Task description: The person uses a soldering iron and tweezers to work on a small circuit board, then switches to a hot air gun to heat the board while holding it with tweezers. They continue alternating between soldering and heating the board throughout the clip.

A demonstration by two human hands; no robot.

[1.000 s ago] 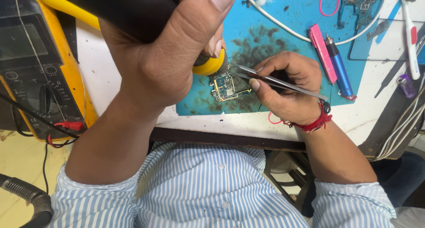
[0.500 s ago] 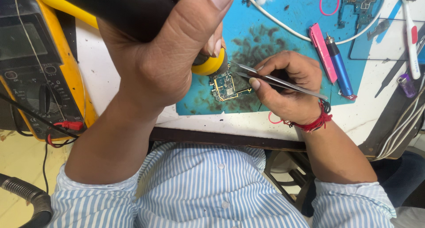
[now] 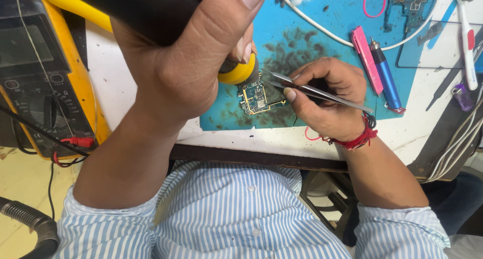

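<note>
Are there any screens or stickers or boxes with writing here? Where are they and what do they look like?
Multimeter: far left on the bench, a black box in a yellow case, with a grey rectangular screen at the top and a round dial below.
Small red tag: near the multimeter's lower edge, where the leads are.
No packages or signs in view.
The left hand holds a black and yellow tool; the right hand holds tweezers over a small circuit board.
</note>
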